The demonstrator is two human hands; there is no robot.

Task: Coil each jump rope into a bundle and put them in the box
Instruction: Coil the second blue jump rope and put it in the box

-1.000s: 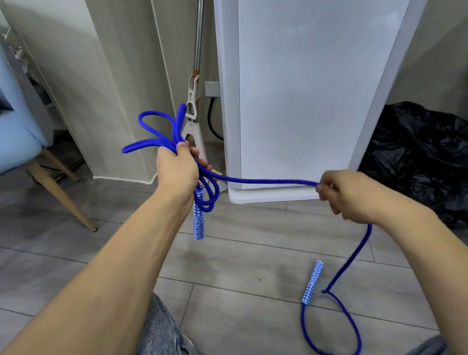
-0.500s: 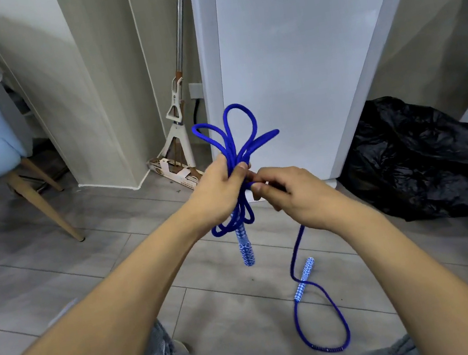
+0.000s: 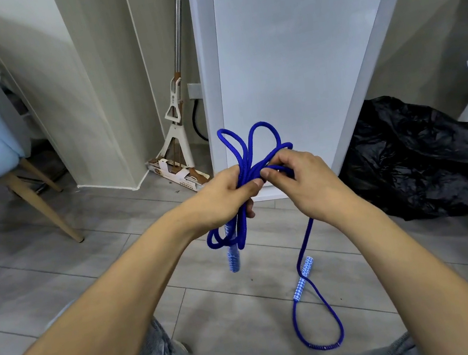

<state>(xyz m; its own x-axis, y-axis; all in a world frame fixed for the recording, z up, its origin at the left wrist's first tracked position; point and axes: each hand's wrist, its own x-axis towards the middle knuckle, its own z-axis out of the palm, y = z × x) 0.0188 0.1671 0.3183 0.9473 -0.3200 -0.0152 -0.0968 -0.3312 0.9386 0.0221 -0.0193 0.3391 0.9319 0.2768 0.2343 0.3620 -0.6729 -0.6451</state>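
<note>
While the left hand [image 3: 218, 201] grips the coiled rope [image 3: 254, 155], the right hand [image 3: 304, 181], at 3 o'clock, pinches a strand.

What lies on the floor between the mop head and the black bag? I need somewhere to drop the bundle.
The head view shows the white cabinet standing between mop and black bag.

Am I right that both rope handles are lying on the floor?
Not quite. In the head view only one handle lies on the floor; the other handle hangs below the left hand, which grips the coiled rope.
</note>
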